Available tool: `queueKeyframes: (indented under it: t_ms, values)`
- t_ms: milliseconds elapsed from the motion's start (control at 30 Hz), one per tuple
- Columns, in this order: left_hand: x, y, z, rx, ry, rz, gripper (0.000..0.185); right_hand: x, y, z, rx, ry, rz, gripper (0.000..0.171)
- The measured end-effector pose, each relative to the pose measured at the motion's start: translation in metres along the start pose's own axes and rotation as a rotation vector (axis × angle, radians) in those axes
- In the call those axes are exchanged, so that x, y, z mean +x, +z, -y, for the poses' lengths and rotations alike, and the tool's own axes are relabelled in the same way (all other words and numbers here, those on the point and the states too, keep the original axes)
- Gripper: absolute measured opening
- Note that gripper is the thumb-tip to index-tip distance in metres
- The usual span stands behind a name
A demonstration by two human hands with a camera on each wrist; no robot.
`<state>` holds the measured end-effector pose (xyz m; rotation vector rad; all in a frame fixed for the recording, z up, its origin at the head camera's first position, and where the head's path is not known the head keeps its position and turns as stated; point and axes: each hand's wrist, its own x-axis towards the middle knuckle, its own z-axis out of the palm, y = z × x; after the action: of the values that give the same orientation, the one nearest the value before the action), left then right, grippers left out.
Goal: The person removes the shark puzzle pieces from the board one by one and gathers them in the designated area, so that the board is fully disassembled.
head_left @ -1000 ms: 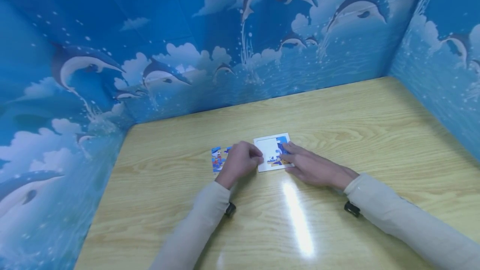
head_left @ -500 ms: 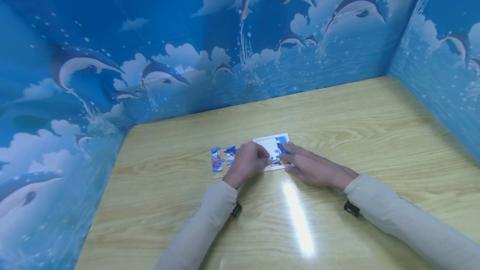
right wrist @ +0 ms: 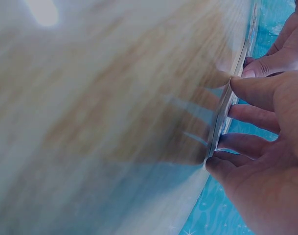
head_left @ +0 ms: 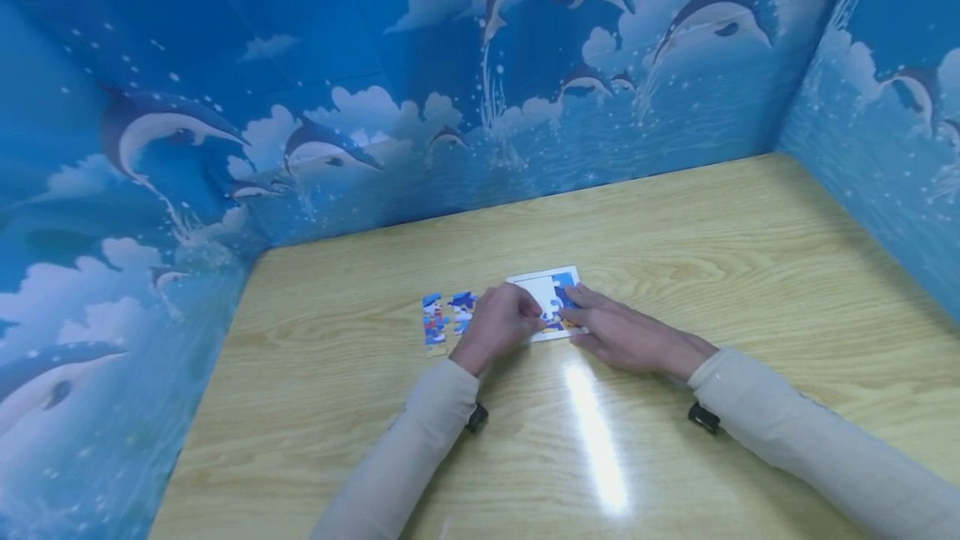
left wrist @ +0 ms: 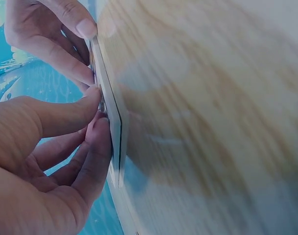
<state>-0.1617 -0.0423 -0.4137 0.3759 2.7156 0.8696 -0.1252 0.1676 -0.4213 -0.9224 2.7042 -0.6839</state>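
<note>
One small white-bordered puzzle tray [head_left: 536, 288] lies on the table [head_left: 300, 432], just below and right of the centre of the head view, its left part bare white, its right side filled with blue picture pieces [head_left: 564, 280]; over its lower middle, a person's left hand [head_left: 504, 325] pinches a puzzle piece [left wrist: 103, 105] between thumb and fingertips, a grip likely chosen for steering something so thin, though the piece is mostly hidden; from the right, the right hand [head_left: 618, 333] rests on the tray with fingers extended over the filled side and thumb at the near edge, seemingly to stop it sliding. Left of the tray, loose pieces [head_left: 434, 319] lie picture side up in rough columns, a pale piece [head_left: 437, 350] lowest; the layout appears meant to leave each easy to spot and within the left hand's reach. Light sleeves [head_left: 817, 440] enter from the lower edge and lower right; a streak of glare falls at lower centre-right; beyond, a dolphin-printed blue wall covering [head_left: 420, 123] fills the top and left of the frame.
</note>
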Motion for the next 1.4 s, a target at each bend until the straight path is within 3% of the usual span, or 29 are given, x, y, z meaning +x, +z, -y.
queueKeyframes:
  t_ms: [600, 1033, 1400]
  values:
    - [-0.0028, -0.0025, -0.0007, -0.138, -0.095, 0.005, 0.01, -0.0003, 0.0, -0.0002, 0.017, 0.015, 0.008, 0.046]
    - [-0.0043, -0.0038, 0.0022, -0.139, -0.046, -0.019, 0.006, -0.0003, -0.0007, -0.0003, 0.028, 0.013, 0.006, 0.046]
    - [-0.0024, -0.0024, 0.0026, -0.172, -0.124, -0.017, 0.008, -0.0007, -0.0008, -0.0003, 0.039, 0.018, 0.002, 0.047]
